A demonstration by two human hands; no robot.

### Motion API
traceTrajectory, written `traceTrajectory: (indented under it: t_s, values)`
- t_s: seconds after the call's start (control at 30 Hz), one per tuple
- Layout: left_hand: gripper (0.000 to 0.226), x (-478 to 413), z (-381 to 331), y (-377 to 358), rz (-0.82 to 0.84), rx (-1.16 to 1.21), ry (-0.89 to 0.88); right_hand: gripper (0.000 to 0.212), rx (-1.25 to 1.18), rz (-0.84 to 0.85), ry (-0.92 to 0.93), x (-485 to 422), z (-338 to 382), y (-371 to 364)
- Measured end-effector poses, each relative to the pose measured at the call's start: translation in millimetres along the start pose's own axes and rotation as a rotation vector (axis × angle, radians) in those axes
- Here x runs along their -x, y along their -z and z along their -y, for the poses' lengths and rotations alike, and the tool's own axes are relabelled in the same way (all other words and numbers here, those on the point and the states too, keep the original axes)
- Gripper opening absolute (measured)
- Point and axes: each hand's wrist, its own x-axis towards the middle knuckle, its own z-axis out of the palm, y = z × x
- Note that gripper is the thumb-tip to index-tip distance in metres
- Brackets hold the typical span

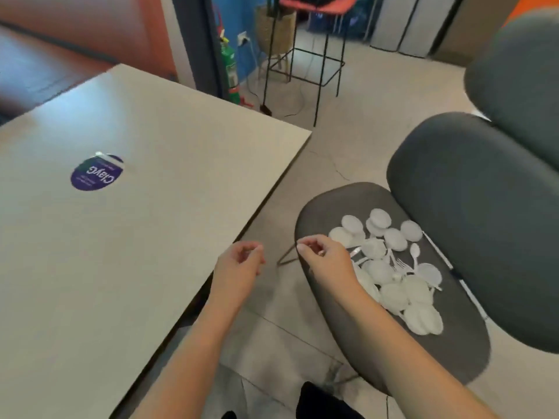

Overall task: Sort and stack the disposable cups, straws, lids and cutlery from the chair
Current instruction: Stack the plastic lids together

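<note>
- The pale bench (136,237) fills the left side of the view, its long edge running diagonally from the far corner down towards the person.
- A dark grey upholstered chair (320,213) stands to the right of the bench with a strip of floor between them. Its padded back rises along the right side of the seat.
- A tall stool (302,58) with a thin black frame and a reddish seat stands well back on the floor, with a green extinguisher (229,65) near it against the wall.
- A loose heap of white round lids (393,285) lies on the chair seat, spread along its middle towards the backrest, many of them overlapping.
- The right hand (325,261) hovers over the near-left edge of the seat, just beside the heap. Its fingers (302,247) are curled with thumb and forefinger close together; I cannot tell whether they pinch anything.
- The left hand (242,263) hangs over the gap between bench and chair, fingers loosely curled and grasping nothing.
- A round purple sticker (96,174) sits on the bench, one edge peeling.
- A white plastic fork (403,265) and spoon (415,251) lie among the lids.
</note>
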Motion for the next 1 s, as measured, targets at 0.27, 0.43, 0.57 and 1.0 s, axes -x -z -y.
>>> traceTrajectory:
  t_s: [0.27, 0.43, 0.57, 1.0]
  values:
    - [0.018, -39, 50, -224, 0.353, -0.373, 0.164, 0.022, 0.302, -0.116, -0.354, -33, -161, 181]
    - [0.073, -48, 94, -299, 0.478, -0.931, -0.019, 0.059, 0.625, 0.051, -0.542, -40, -251, 223]
    - [0.093, -61, 126, -341, 0.553, -1.264, -0.204, 0.097, 0.71, 0.157, -0.63, -49, -299, 220]
    - [0.09, -105, 172, -371, 0.234, -1.064, 0.147, 0.077, 0.649, 0.022, -0.613, -60, -364, 209]
